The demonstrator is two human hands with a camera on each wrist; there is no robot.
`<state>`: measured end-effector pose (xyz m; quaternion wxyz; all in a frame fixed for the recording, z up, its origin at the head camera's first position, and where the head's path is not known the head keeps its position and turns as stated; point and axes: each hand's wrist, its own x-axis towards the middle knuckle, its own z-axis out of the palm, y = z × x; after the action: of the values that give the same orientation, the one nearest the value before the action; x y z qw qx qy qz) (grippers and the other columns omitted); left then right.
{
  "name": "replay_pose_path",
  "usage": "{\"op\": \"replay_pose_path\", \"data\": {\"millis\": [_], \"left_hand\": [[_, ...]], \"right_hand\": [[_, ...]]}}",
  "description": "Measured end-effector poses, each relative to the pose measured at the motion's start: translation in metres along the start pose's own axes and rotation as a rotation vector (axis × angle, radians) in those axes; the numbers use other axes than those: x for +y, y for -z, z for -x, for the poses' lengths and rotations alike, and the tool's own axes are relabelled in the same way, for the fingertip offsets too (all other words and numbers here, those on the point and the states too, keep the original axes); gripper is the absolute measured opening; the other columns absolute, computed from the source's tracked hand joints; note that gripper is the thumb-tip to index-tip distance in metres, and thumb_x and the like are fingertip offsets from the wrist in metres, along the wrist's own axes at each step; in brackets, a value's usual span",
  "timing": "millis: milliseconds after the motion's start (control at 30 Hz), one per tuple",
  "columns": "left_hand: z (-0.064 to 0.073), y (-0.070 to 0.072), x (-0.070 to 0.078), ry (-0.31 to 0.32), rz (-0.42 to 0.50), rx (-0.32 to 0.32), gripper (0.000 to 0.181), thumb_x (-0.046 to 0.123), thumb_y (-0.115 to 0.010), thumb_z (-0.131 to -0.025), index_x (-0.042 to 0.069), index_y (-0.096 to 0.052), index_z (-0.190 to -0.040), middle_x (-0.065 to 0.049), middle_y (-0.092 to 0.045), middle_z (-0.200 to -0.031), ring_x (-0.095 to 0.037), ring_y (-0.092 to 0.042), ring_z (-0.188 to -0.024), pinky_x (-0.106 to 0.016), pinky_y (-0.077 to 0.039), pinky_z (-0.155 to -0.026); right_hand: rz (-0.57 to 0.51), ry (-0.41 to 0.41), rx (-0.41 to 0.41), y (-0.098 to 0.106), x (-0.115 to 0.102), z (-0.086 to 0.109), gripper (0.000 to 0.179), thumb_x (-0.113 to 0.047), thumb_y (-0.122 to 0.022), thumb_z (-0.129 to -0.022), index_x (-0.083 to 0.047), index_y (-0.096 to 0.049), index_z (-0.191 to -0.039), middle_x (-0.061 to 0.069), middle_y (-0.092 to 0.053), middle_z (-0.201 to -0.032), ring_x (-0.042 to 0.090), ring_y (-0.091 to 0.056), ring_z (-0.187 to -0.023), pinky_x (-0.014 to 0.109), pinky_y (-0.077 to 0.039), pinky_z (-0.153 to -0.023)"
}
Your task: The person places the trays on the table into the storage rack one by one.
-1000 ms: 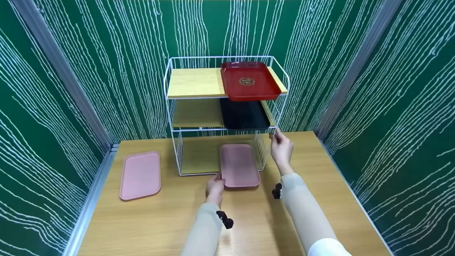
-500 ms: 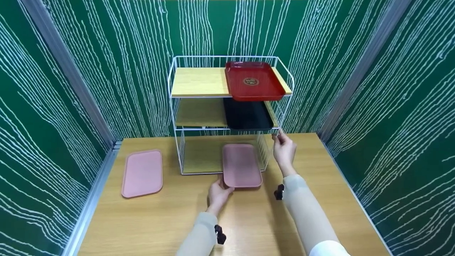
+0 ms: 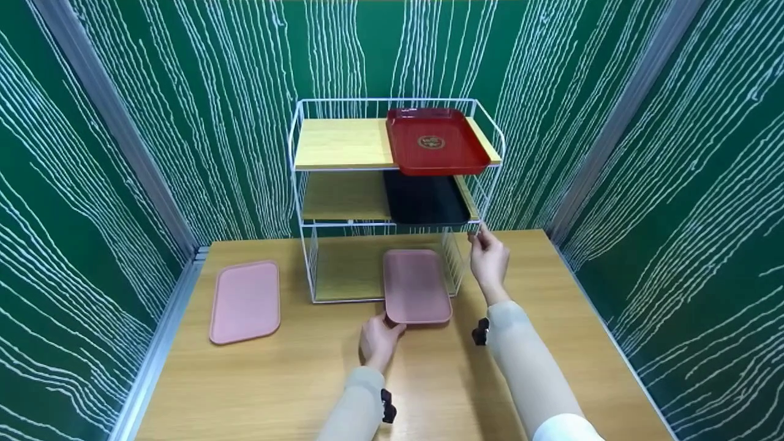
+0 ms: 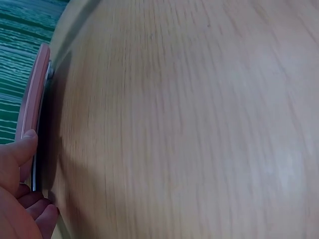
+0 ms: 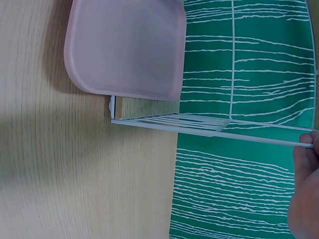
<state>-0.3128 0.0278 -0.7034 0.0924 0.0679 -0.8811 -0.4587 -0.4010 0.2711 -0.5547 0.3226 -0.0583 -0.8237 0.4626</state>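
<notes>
A white wire rack (image 3: 309,263) with three wooden shelves stands on the table. On the lowest shelf lies a pink tray (image 3: 418,285), its front end jutting out past the shelf. My left hand (image 3: 378,340) is at this tray's front left corner, the thumb on its rim and the curled fingers below, as the left wrist view also shows. How far the fingers reach under is hidden. At the rack's right front upright, just under the middle shelf, my right hand (image 3: 490,257) grips the white wire; in the right wrist view its fingers (image 5: 305,154) wrap the bar.
A red tray (image 3: 438,147) with a round emblem lies on the top shelf and a black tray (image 3: 427,199) on the middle one, both toward the right. Another pink tray (image 3: 246,303) lies on the table (image 3: 288,392) left of the rack. Green patterned walls (image 3: 233,122) enclose the table.
My left hand has shifted from the tray's left side to its front left corner, with the thumb now along the front rim. The right hand keeps its hold on the rack.
</notes>
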Motion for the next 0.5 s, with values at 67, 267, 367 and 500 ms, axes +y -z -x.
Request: {"op": "replay_pose_path", "data": {"millis": [67,267,367,500], "left_hand": [[0.001,-0.004,0.002,0.004,-0.019,0.018,0.026,0.032,-0.095,-0.081,0.016,-0.081,-0.096,-0.001,-0.077,-0.079,-0.022,-0.072,-0.075,-0.044,-0.06,-0.069],[0.002,-0.008,0.009,0.071,-0.011,0.023,0.026,0.033,-0.093,-0.082,0.017,-0.082,-0.099,-0.007,-0.081,-0.095,-0.031,-0.077,-0.087,-0.049,-0.061,-0.074],[-0.002,-0.008,0.012,0.116,-0.006,0.023,0.022,0.037,-0.092,-0.083,0.02,-0.083,-0.094,-0.004,-0.081,-0.093,-0.029,-0.076,-0.085,-0.049,-0.06,-0.072],[-0.006,-0.006,0.017,0.16,0.011,0.032,0.019,0.038,-0.09,-0.083,0.021,-0.083,-0.089,-0.003,-0.081,-0.09,-0.027,-0.075,-0.081,-0.049,-0.059,-0.071]], "right_hand": [[0.006,0.004,-0.002,0.0,0.002,0.001,0.039,-0.005,-0.069,-0.104,-0.008,-0.068,-0.143,0.014,-0.08,-0.111,0.03,-0.078,-0.098,0.047,-0.062,-0.08],[-0.002,0.019,-0.001,0.0,0.004,0.001,0.041,-0.002,-0.071,-0.102,-0.008,-0.067,-0.143,0.018,-0.08,-0.11,0.033,-0.079,-0.098,0.049,-0.063,-0.083],[-0.011,0.014,-0.006,0.001,0.002,0.001,0.041,-0.003,-0.07,-0.103,-0.008,-0.067,-0.144,0.017,-0.08,-0.11,0.033,-0.078,-0.099,0.047,-0.064,-0.085],[-0.025,0.012,-0.009,0.001,-0.002,-0.001,0.04,-0.003,-0.069,-0.104,-0.007,-0.066,-0.144,0.017,-0.08,-0.111,0.033,-0.078,-0.1,0.047,-0.064,-0.087]]}}
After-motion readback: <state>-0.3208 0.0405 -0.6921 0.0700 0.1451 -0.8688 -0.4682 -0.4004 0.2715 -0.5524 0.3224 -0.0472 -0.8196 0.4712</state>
